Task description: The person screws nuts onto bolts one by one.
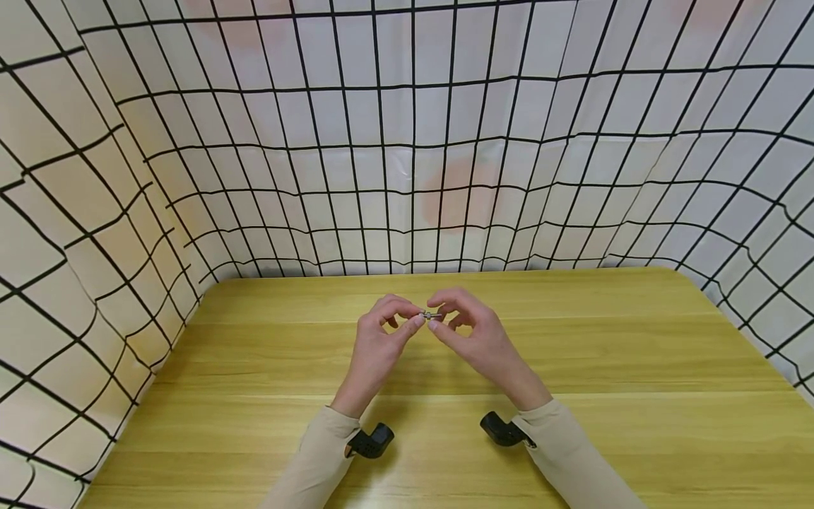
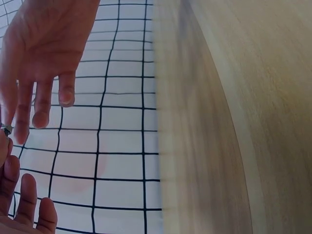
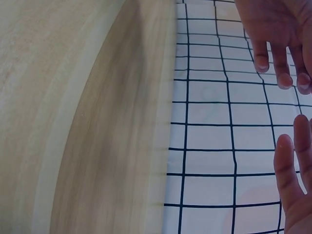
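Observation:
A small metal piece like a bolt with a nut on it (image 1: 429,315) is held up above the table, its shaft lying crosswise. My left hand (image 1: 379,338) pinches its left end between thumb and forefinger. Around the right end, the thumb and forefinger of my right hand (image 1: 473,332) are bent and stand a little apart; contact with the metal is not clear. In the left wrist view the metal piece (image 2: 7,130) shows at the left edge between both hands. The right wrist view has only parts of the left hand (image 3: 280,34) and right hand (image 3: 295,180).
Beneath both hands lies a wooden table (image 1: 267,382). A white curtain with a black grid (image 1: 356,170) runs along its back and sides. Black wrist cameras (image 1: 372,442) sit at both sleeve cuffs.

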Tool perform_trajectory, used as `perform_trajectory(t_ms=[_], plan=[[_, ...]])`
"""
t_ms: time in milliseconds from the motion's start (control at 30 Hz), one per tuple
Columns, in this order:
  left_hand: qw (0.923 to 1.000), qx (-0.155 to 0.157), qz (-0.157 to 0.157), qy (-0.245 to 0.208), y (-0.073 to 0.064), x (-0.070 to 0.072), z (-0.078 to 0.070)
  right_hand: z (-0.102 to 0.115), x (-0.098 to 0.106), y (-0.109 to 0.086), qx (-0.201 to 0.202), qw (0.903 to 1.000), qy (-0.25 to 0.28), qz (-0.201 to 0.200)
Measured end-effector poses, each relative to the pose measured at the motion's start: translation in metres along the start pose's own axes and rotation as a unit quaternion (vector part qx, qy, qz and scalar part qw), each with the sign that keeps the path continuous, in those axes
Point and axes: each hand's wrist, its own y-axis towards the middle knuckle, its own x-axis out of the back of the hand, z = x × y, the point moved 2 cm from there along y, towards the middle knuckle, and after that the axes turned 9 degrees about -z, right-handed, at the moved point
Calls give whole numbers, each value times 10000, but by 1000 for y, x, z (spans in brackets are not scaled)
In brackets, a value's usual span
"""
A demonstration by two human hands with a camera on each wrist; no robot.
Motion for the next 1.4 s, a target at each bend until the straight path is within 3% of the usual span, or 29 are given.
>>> perform_trajectory(t_ms=[100, 300, 767, 1200, 1400], plan=[[10000, -4, -5, -13, 0, 0, 0, 8, 1, 1, 212, 9997, -77, -34], [10000, 31, -15, -33, 0, 1, 0, -21, -4, 0, 308, 9994, -131, -111], [10000, -2, -51, 57, 0, 0, 0, -31, -7, -3, 37, 10000, -24, 26], [9999, -127, 5, 71, -1, 0, -4, -30, -8, -5, -779, 9966, 262, 59], [9999, -100, -31, 47, -1, 0, -2, -27, -5, -4, -437, 9990, 134, -12]])
